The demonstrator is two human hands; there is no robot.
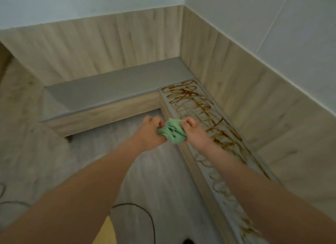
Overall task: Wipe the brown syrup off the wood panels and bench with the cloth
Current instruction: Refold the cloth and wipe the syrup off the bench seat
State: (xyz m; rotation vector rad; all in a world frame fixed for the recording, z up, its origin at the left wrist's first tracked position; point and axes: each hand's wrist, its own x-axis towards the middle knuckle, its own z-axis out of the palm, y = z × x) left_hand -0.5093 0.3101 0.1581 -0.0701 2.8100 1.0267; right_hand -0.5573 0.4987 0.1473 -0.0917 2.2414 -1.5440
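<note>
A bunched green cloth [172, 131] hangs in the air between my two hands, just left of the bench's front edge. My left hand [150, 132] grips its left side with curled fingers. Its right side is pinched by my right hand [195, 130]. Brown syrup [196, 102] runs in loops and streaks along the right arm of the L-shaped bench [227, 194], thick at the far corner and fainter toward me. The bench's back arm [109, 92] has a plain grey top. Light wood panels [254, 105] rise behind the bench on both walls.
White tiled wall [272, 25] stands above the panels. A pale wood-look floor [151, 171] fills the space inside the bench. A thin dark cable [145, 212] loops across the floor near me, and a dark shoe tip [188, 241] shows at the bottom edge.
</note>
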